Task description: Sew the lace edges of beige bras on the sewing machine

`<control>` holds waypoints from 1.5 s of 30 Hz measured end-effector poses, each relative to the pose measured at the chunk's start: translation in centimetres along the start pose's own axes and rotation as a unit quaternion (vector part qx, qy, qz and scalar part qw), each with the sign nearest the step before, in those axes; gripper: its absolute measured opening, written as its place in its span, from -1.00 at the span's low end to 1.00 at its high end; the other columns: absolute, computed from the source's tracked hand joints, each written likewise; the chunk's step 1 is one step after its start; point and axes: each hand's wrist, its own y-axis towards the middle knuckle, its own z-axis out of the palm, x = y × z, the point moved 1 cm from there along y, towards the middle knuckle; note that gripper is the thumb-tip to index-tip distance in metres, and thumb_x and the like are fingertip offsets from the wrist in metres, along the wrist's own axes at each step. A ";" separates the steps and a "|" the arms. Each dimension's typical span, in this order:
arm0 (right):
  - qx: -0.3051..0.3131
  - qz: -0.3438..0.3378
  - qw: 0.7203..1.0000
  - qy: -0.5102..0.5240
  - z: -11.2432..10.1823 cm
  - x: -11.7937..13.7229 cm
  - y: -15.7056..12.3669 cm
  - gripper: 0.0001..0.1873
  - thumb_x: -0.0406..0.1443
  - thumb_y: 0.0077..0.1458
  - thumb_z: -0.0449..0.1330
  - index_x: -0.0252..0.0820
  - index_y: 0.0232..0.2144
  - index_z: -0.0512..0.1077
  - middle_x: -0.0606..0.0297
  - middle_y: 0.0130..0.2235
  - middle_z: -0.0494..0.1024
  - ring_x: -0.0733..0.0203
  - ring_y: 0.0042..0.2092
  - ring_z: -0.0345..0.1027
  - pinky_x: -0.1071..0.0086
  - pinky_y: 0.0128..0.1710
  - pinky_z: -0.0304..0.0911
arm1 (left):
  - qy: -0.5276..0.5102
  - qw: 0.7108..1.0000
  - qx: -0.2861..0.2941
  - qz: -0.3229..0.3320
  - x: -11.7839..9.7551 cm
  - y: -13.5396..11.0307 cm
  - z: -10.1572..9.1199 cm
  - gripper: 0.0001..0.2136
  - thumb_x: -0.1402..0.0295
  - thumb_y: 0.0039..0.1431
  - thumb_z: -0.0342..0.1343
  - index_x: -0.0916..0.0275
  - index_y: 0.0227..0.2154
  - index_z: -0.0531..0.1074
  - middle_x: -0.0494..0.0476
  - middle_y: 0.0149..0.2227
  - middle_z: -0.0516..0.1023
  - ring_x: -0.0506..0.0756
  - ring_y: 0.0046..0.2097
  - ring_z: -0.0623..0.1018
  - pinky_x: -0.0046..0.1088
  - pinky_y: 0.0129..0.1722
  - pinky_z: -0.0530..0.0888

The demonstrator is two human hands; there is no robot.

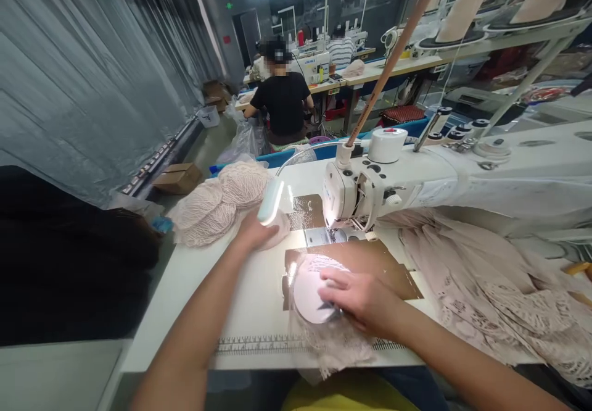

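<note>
My right hand is closed, fingers curled at the right edge of a smooth white oval pad. Something small with a dark tip shows under its fingers, too unclear to name. The pad lies on a piece of pale pink lace, which hangs over the table's front edge. My left hand reaches forward, beside a pale sheer fabric piece and partly behind a lit lamp head. Its fingers are blurred and partly hidden. Left of it lie stacked lace pieces.
A white sewing machine stands beyond my right hand, over a brown taped sheet. Gathered pink lace fabric covers the table's right side. A ruler strip runs along the front. Farther off, a person in black sits at another machine.
</note>
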 end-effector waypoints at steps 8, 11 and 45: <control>0.160 0.148 0.975 0.044 -3.5 -1.4 -2.3 -0.78 -0.60 -0.35 0.03 -0.22 -0.66 0.22 0.33 -0.48 0.40 0.29 -0.45 0.22 0.46 -0.50 -0.02 | -0.177 0.975 0.131 -0.032 -0.1 -2.2 1.9 -0.84 0.26 -0.08 0.13 0.25 -0.51 0.34 0.00 -0.54 0.38 0.07 -0.45 0.43 -0.52 -0.51 0.29; 0.152 0.176 0.966 0.113 -4.6 -2.0 -2.5 -0.80 -0.56 -0.20 0.03 -0.20 -0.61 0.31 0.32 -0.50 0.42 0.26 -0.46 0.24 0.44 -0.48 0.03 | -0.246 0.952 0.183 -0.017 -1.3 -3.6 2.6 -0.80 0.21 0.00 0.10 0.26 -0.48 0.32 -0.01 -0.52 0.37 0.03 -0.46 0.42 -0.53 -0.50 0.32; -0.031 0.230 0.873 0.429 -0.3 -2.9 4.0 -0.80 -0.20 0.09 0.15 -0.24 -0.38 0.42 0.31 -0.40 0.44 0.22 -0.35 0.28 0.37 -0.36 0.19 | -0.392 0.869 0.301 0.034 -1.3 -5.2 1.8 -0.74 0.25 -0.03 0.28 0.31 -0.33 0.46 0.06 -0.37 0.44 0.02 -0.33 0.41 -0.52 -0.33 0.34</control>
